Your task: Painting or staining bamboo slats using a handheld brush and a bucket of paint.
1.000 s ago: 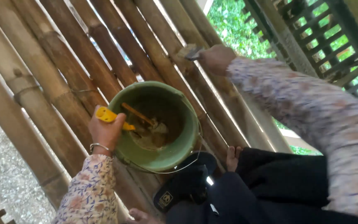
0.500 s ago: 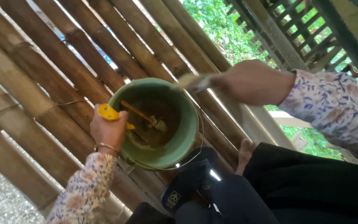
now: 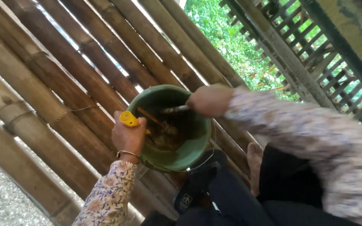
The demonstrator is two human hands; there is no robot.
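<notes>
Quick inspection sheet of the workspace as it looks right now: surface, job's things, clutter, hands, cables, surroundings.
Surface: slatted bamboo floor, light showing through the gaps.
Job's things: green bucket holding brownish contents; yellow-handled tool; pale tool reaching into the bucket, blurred.
Clutter: dark bag or strap below the bucket.
Hands: left hand at the bucket rim, grip closed on the yellow-handled tool; right hand over the bucket, closed on the pale tool.
Cables: nothing seen.
Surroundings: lattice railing, green foliage beyond, gravel below at lower left.
</notes>
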